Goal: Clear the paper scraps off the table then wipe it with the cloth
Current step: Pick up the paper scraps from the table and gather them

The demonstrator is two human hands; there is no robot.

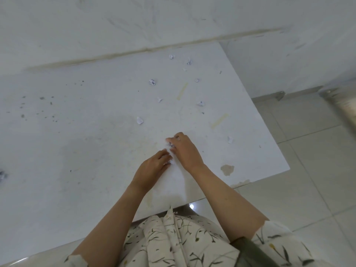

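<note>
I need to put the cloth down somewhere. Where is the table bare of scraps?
Bare: the table left of both hands, between the dark specks and the near edge. Crowded: the far right, with scraps and tape strips beyond the right hand. One scrap lies far left.

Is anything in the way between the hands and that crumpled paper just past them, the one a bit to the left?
Nothing visible is. Bare table lies between the left hand, the right hand and that paper scrap. The hands are already bunched around some scraps close together.
</note>
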